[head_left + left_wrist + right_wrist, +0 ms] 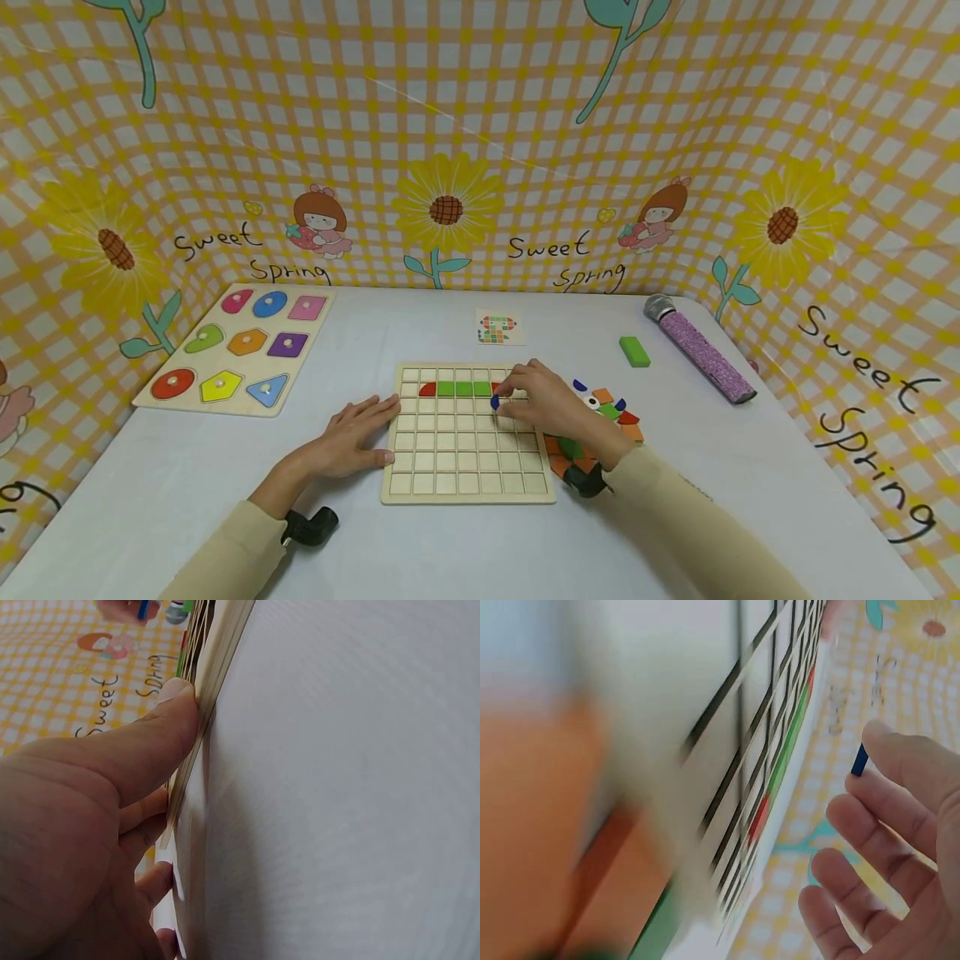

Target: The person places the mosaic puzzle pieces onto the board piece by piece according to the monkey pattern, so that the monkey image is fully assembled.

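A square wooden grid board (468, 498) lies flat between the hands. One row near its far side holds a red curved-edged tile (428, 390), several green square tiles (464, 389) and another red tile (758, 820), partly hidden by the right fingers in the head view. My right hand (546, 406) pinches a small blue tile (859, 760) between thumb and index finger, above the board's right part; the other fingers are loosely bent. Along the board's left edge rests my left hand (347, 442), fingers extended, with the thumb touching the wooden side.
Loose coloured tiles (632, 432) lie right of the board, partly under the right forearm. A picture card (500, 327) is behind it. Farther right are a green block (634, 352) and a glittery microphone (701, 354). A shape puzzle (251, 346) with knobbed pieces lies at left.
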`<action>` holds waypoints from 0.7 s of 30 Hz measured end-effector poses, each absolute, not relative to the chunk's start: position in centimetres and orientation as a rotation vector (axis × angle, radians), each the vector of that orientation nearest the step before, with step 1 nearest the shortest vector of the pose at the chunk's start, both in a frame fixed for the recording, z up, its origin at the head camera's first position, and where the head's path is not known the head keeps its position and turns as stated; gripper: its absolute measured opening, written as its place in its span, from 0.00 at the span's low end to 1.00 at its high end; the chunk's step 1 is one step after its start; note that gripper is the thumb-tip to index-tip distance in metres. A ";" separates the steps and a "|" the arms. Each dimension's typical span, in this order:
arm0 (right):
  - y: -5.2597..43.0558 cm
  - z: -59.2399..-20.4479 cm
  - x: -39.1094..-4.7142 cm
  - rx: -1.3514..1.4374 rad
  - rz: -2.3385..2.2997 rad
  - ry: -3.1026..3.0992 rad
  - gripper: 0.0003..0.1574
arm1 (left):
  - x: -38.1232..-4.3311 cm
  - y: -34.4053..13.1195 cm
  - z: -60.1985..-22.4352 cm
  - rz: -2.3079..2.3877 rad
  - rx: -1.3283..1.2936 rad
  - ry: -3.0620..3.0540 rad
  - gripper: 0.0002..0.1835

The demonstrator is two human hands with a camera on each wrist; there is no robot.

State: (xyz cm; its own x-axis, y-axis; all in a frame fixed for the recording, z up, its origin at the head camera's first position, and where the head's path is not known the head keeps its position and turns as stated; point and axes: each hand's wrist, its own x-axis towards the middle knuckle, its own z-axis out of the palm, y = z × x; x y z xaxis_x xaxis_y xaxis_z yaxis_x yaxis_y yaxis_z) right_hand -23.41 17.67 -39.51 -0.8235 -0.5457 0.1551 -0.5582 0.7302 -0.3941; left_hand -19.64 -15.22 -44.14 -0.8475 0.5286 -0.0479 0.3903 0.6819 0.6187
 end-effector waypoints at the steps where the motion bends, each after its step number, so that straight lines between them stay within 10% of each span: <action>1: 17.0 -39.5 -23.4 0.937 0.661 -2.889 0.14 | -19.6 -15.2 -44.2 0.906 0.737 2.673 0.41; 21: 6.8 -40.1 -25.2 0.935 0.525 -2.964 0.13 | -19.7 -15.3 -44.2 0.882 0.764 2.681 0.40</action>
State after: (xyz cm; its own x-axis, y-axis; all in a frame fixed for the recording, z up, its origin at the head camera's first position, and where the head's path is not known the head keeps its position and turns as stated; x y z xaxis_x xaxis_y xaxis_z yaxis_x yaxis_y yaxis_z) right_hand -25.21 6.84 -40.07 -0.8241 -0.5594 0.0892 -0.5560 0.7685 -0.3166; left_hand -19.72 -15.32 -44.24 -0.8415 0.5386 -0.0419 0.4084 0.6851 0.6032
